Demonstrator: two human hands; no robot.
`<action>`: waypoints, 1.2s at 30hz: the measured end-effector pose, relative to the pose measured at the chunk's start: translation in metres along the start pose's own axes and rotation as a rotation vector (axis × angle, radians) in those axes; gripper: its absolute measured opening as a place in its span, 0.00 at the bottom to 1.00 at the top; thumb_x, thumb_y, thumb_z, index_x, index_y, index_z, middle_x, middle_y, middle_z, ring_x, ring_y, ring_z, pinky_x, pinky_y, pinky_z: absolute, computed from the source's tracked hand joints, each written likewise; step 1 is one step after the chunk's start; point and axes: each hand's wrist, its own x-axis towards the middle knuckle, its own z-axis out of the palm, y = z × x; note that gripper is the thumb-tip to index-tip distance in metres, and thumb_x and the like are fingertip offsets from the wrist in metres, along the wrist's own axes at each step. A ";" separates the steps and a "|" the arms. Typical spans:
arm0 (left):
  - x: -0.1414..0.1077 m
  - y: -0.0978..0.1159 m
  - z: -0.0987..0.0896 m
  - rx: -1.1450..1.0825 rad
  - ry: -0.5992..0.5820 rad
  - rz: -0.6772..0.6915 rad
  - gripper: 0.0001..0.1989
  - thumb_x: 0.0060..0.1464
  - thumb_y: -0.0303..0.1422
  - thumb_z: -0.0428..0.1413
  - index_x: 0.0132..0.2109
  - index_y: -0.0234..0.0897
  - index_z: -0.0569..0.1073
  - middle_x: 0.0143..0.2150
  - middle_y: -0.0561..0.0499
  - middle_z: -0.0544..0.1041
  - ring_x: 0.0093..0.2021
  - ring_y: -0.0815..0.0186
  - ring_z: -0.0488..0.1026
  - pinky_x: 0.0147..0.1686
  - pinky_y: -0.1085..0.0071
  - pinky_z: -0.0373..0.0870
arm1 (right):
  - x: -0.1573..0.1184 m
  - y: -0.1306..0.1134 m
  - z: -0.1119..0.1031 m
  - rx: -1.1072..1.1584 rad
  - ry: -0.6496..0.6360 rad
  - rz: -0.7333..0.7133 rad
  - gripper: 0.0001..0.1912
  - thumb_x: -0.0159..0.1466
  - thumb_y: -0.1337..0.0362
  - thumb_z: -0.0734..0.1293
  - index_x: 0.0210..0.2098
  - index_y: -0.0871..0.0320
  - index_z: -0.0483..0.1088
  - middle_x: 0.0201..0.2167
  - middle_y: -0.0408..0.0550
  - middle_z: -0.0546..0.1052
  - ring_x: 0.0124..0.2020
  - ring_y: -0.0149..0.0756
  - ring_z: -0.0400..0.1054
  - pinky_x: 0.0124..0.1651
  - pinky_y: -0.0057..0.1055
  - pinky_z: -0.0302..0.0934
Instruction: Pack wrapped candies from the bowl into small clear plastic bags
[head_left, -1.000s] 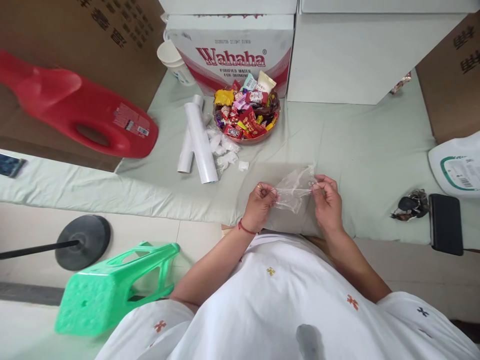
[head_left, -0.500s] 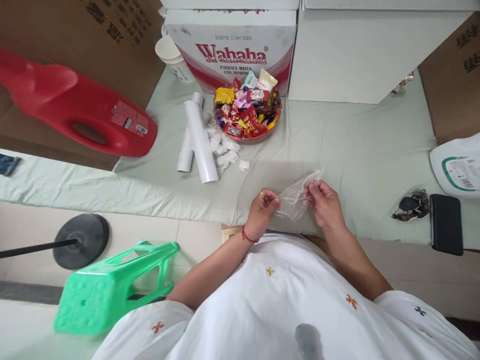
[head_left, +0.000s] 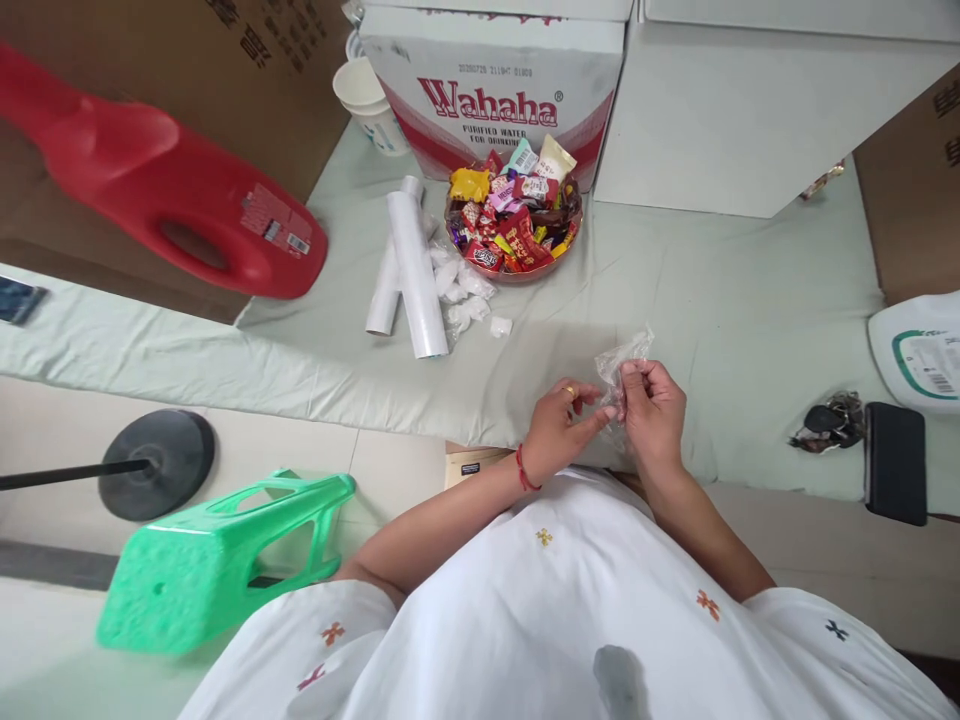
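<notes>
Close to the table's front edge, my right hand (head_left: 654, 408) pinches a crumpled clear plastic bag (head_left: 628, 350) between thumb and fingers. Part of the bag sticks up above the fingertips, and a bit hangs below them. My left hand (head_left: 564, 420), with a ring and a red string bracelet, is at the bag's left side. Its thumb and fingers are apart, and the thumb tip reaches the plastic; whether it presses on it is hard to tell. Beyond the hands, small crumpled clear plastic pieces (head_left: 471, 312) lie beside two white rolls (head_left: 417, 275), one crossed over the other.
A bowl of wrapped candies (head_left: 517, 225) stands before a Wahaha carton (head_left: 495, 90). Paper cups (head_left: 371, 105) and a red jug (head_left: 247, 230) are at left; keys (head_left: 829, 422), a black phone (head_left: 895, 462) and a white bottle (head_left: 919, 350) at right. A green stool (head_left: 217, 565) lies tipped on the floor.
My left hand has let go of the bag's left side and moved right, its fingers spreading. The bag, stretched between both hands before, is now bunched in my right hand.
</notes>
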 end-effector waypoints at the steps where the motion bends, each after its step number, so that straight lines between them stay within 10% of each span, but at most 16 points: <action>1: 0.004 -0.003 0.003 -0.054 -0.020 -0.048 0.13 0.53 0.45 0.67 0.37 0.40 0.80 0.34 0.50 0.76 0.32 0.66 0.68 0.34 0.68 0.63 | 0.000 0.001 0.001 0.019 -0.005 0.015 0.19 0.65 0.44 0.70 0.36 0.52 0.69 0.20 0.34 0.68 0.15 0.26 0.57 0.18 0.26 0.53; 14: 0.014 -0.015 -0.014 -0.658 0.034 -0.330 0.24 0.48 0.50 0.69 0.35 0.39 0.67 0.36 0.54 0.76 0.37 0.71 0.72 0.37 0.74 0.69 | 0.014 0.017 -0.029 -0.040 0.029 0.049 0.19 0.63 0.43 0.71 0.37 0.52 0.72 0.16 0.34 0.64 0.13 0.27 0.54 0.14 0.27 0.48; 27: 0.014 -0.026 -0.042 -0.487 0.079 -0.313 0.23 0.52 0.51 0.67 0.35 0.38 0.67 0.33 0.55 0.75 0.24 0.74 0.68 0.24 0.75 0.64 | 0.021 -0.006 -0.057 0.076 0.014 0.239 0.24 0.58 0.39 0.74 0.35 0.53 0.71 0.16 0.33 0.62 0.11 0.23 0.49 0.10 0.24 0.37; 32: 0.011 -0.016 -0.045 -0.073 0.056 -0.158 0.22 0.64 0.54 0.54 0.44 0.38 0.75 0.46 0.46 0.78 0.47 0.61 0.75 0.45 0.65 0.74 | 0.015 -0.016 -0.053 0.182 -0.177 0.219 0.22 0.63 0.42 0.72 0.37 0.54 0.74 0.16 0.32 0.60 0.10 0.21 0.45 0.12 0.22 0.38; 36: 0.029 0.001 -0.044 -0.018 -0.083 -0.069 0.28 0.67 0.55 0.49 0.57 0.38 0.74 0.56 0.43 0.78 0.61 0.56 0.70 0.65 0.59 0.61 | 0.008 -0.029 -0.055 0.286 -0.306 0.285 0.18 0.65 0.46 0.72 0.39 0.55 0.75 0.15 0.31 0.58 0.10 0.20 0.41 0.11 0.21 0.37</action>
